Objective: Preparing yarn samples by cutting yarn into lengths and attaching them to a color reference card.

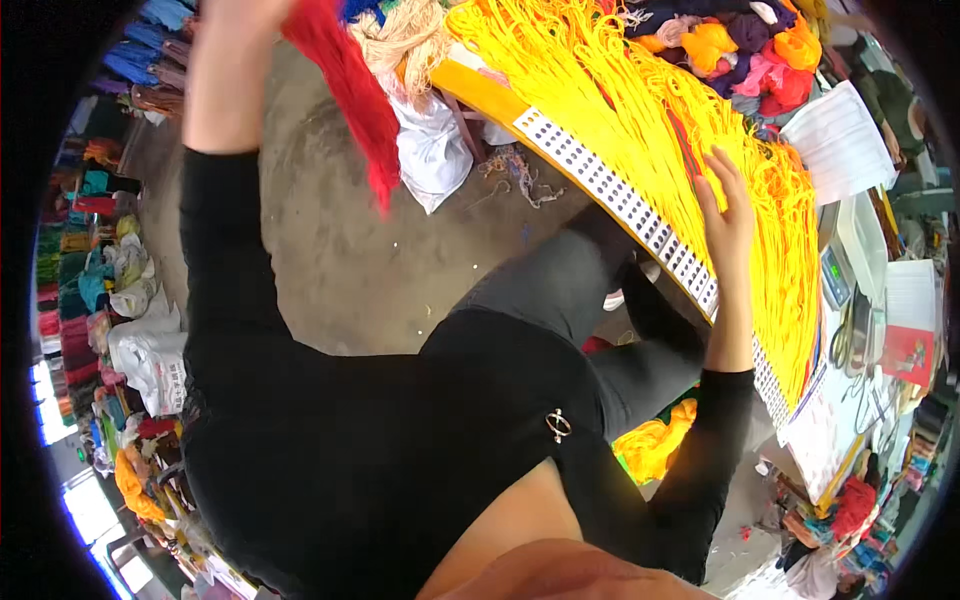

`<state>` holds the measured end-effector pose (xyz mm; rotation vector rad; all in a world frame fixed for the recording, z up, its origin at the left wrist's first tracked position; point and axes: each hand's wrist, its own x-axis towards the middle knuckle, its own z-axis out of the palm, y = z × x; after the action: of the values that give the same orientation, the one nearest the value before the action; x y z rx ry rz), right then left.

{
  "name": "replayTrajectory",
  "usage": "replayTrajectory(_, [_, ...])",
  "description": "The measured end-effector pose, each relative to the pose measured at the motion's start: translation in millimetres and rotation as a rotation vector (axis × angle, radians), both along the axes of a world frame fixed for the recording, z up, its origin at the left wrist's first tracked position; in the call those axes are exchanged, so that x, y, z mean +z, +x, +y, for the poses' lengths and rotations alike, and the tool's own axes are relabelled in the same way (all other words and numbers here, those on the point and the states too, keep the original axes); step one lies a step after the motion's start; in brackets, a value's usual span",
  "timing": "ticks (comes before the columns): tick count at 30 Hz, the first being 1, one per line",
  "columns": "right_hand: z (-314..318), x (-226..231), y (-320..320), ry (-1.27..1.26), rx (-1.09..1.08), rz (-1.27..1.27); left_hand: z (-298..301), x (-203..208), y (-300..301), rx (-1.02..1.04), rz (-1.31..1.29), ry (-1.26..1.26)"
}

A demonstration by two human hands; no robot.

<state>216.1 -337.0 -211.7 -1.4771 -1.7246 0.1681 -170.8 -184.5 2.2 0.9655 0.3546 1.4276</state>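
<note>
My right hand [732, 215] lies on long yellow yarn strands [650, 150] spread over the table, fingers stretched out and apart. Below its wrist runs a white strip with rows of dark dots [610, 185] along the table's orange edge [480, 90]. My left arm reaches far up to the left. Only part of my left hand [245, 12] shows at the top rim, its fingers out of view. Right beside it a bundle of red yarn [350, 95] hangs down at a slant; I cannot tell whether the hand grips it. Cream yarn [405, 40] lies nearby.
A white sack [435, 145] stands on the floor under the table's left end, near loose thread scraps [525, 180]. Coloured yarn balls [740, 60] lie beyond the yellow strands. At right are a scale [835, 275], scissors [843, 340] and a red-and-white booklet [908, 345]. Yarn shelves [75, 300] line the left.
</note>
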Motion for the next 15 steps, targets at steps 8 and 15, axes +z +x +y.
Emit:
replayTrajectory(8, [-24.0, -42.9, -138.8, -0.284, 0.283, 0.671, -117.0, -246.3, 100.5, -0.556, 0.397, -0.385])
replayTrajectory(15, [-32.3, -53.4, -132.5, -0.442, 0.179, 1.135, -116.5, -254.1, 121.2, -0.788, -0.018, -0.674])
